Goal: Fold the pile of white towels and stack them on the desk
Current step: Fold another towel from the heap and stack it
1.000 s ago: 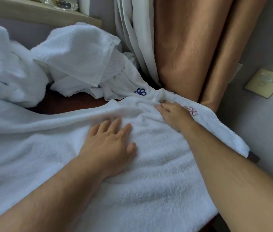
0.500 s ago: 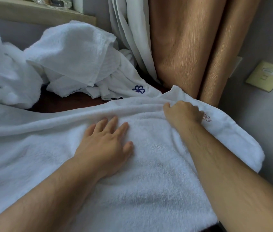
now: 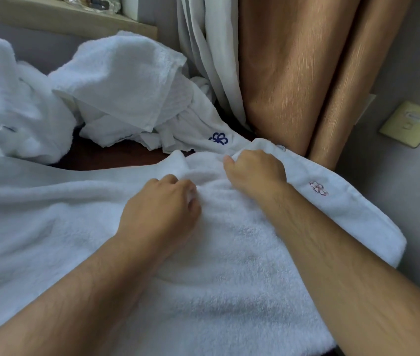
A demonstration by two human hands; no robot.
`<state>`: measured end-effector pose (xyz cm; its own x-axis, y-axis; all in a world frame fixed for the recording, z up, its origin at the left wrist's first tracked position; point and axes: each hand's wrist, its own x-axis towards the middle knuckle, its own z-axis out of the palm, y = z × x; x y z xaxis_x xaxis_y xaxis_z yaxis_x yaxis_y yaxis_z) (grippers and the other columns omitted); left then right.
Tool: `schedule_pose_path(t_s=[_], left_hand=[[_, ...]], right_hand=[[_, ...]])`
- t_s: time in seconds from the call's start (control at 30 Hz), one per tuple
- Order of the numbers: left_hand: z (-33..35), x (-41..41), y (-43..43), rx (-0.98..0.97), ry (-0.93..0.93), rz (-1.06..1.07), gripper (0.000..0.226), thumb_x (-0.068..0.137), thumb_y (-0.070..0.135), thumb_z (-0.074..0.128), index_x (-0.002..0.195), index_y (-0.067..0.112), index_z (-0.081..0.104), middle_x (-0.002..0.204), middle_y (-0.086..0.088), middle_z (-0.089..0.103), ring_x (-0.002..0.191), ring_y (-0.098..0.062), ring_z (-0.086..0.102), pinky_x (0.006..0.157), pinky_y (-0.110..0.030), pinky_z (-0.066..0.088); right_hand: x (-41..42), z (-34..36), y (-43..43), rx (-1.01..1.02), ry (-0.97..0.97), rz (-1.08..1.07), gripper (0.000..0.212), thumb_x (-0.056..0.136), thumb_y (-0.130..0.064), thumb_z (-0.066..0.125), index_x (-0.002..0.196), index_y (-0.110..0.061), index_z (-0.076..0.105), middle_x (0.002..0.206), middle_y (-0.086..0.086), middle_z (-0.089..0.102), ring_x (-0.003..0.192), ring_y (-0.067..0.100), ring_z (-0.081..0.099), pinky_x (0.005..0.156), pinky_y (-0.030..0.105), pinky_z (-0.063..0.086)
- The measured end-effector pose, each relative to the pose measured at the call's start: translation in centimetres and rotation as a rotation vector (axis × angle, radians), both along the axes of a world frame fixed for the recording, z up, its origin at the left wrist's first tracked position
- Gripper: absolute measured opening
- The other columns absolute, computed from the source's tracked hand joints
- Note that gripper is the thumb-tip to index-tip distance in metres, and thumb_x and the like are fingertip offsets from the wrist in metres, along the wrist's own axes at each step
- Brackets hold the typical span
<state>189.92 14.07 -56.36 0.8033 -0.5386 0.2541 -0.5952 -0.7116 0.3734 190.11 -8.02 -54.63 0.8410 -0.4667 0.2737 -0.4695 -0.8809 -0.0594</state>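
Note:
A large white towel (image 3: 229,265) with a small red flower mark lies spread over the dark wooden desk (image 3: 116,158) in front of me. My left hand (image 3: 162,209) has curled its fingers into the cloth near the towel's far edge and grips a bunch of it. My right hand (image 3: 255,170) grips the far edge just to the right, its fingers tucked under the hem. Behind the spread towel sits a pile of crumpled white towels (image 3: 116,88), one with a blue flower mark.
Orange and white curtains (image 3: 293,73) hang right behind the desk's far right corner. A grey wall with a beige switch plate (image 3: 412,123) is on the right. A pale wooden ledge (image 3: 62,19) runs along the back left.
My left hand, flat on the towel before, has curled and bunched the cloth. My right hand has slid left along the far edge, still gripping it, and the edge has puckered between my hands.

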Motion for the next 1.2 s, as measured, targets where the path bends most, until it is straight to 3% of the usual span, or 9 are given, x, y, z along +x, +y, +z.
schedule_pose_path(t_s=[0.17, 0.33, 0.47, 0.57, 0.67, 0.8, 0.93, 1.07, 1.2], left_hand=[[0.2, 0.2, 0.3, -0.030, 0.038, 0.142, 0.041, 0.097, 0.040, 0.045, 0.138, 0.035, 0.046, 0.093, 0.007, 0.060, 0.079, -0.021, 0.049, 0.061, -0.033, 0.037], [0.1, 0.7, 0.5, -0.061, 0.001, 0.222, 0.052, 0.096, 0.038, 0.048, 0.146, 0.036, 0.035, 0.069, 0.013, 0.032, 0.074, -0.021, 0.043, 0.060, -0.034, 0.032], [-0.4, 2.0, 1.2, -0.072, -0.130, 0.115, 0.048, 0.090, 0.037, 0.061, 0.137, 0.034, 0.055, 0.112, 0.004, 0.059, 0.107, -0.022, 0.048, 0.078, -0.035, 0.040], [-1.3, 2.9, 1.5, 0.041, -0.056, 0.118, 0.072, 0.088, 0.052, 0.056, 0.152, 0.040, 0.025, 0.158, -0.004, 0.031, 0.146, -0.025, 0.020, 0.114, -0.042, 0.024], [-2.2, 3.3, 1.6, 0.085, 0.065, 0.152, 0.080, 0.090, 0.063, 0.041, 0.157, 0.036, 0.007, 0.166, -0.005, 0.018, 0.153, -0.026, 0.012, 0.119, -0.044, 0.016], [-1.9, 3.1, 1.8, 0.097, 0.058, 0.171, 0.080, 0.090, 0.064, 0.036, 0.159, 0.032, 0.008, 0.164, 0.000, 0.023, 0.148, -0.025, 0.019, 0.115, -0.044, 0.021], [-1.6, 2.8, 1.7, 0.049, 0.054, 0.177, 0.072, 0.093, 0.056, 0.034, 0.159, 0.033, 0.014, 0.161, 0.003, 0.028, 0.142, -0.025, 0.023, 0.111, -0.043, 0.023], [-1.2, 3.1, 1.6, 0.051, 0.062, 0.135, 0.072, 0.093, 0.039, 0.041, 0.159, 0.032, 0.013, 0.158, 0.007, 0.033, 0.147, -0.020, 0.018, 0.117, -0.043, 0.018], [-0.8, 3.0, 1.2, 0.153, -0.052, 0.143, 0.071, 0.090, 0.042, 0.049, 0.155, 0.029, 0.026, 0.139, 0.004, 0.049, 0.134, -0.024, 0.034, 0.120, -0.042, 0.019]], right_hand=[[0.5, 0.7, -1.7, 0.080, -0.004, -0.164, 0.032, 0.101, -0.037, 0.040, 0.083, -0.014, 0.053, 0.087, 0.007, 0.058, 0.075, 0.025, 0.048, 0.065, 0.032, 0.035], [0.9, 0.8, -2.2, 0.307, 0.090, -0.230, 0.070, 0.098, -0.065, 0.029, 0.102, -0.007, 0.069, 0.077, 0.008, 0.073, 0.069, 0.025, 0.067, 0.066, 0.033, 0.053], [4.3, 1.9, -2.0, 0.267, 0.121, -0.284, 0.088, 0.091, -0.077, 0.022, 0.124, -0.006, 0.063, 0.116, 0.015, 0.069, 0.102, 0.033, 0.066, 0.083, 0.040, 0.053], [6.0, 1.2, -2.2, 0.367, 0.363, -0.271, 0.069, 0.097, -0.064, 0.037, 0.133, -0.009, 0.057, 0.129, 0.011, 0.063, 0.117, 0.028, 0.059, 0.101, 0.037, 0.047], [6.7, 1.0, -3.1, 0.374, 0.506, -0.323, 0.045, 0.103, -0.047, 0.045, 0.123, -0.011, 0.063, 0.122, 0.005, 0.064, 0.118, 0.025, 0.058, 0.104, 0.033, 0.044], [4.9, 1.4, -4.2, 0.794, -0.063, -0.310, 0.024, 0.093, -0.034, 0.049, 0.087, -0.012, 0.059, 0.086, 0.008, 0.062, 0.077, 0.029, 0.059, 0.063, 0.030, 0.049], [0.2, 2.4, -5.8, 1.213, -0.969, -0.235, 0.034, 0.075, -0.027, 0.047, 0.091, -0.010, 0.071, 0.090, 0.012, 0.075, 0.089, 0.030, 0.074, 0.073, 0.037, 0.061], [-3.0, 1.7, -7.3, 1.624, -0.894, -0.335, 0.046, 0.096, -0.014, 0.059, 0.139, 0.000, 0.051, 0.135, 0.018, 0.058, 0.122, 0.030, 0.061, 0.103, 0.041, 0.052], [-3.9, 0.5, -6.4, 1.691, -0.821, -0.319, 0.028, 0.097, -0.020, 0.061, 0.121, -0.006, 0.064, 0.113, 0.009, 0.070, 0.097, 0.018, 0.070, 0.062, 0.025, 0.060]])
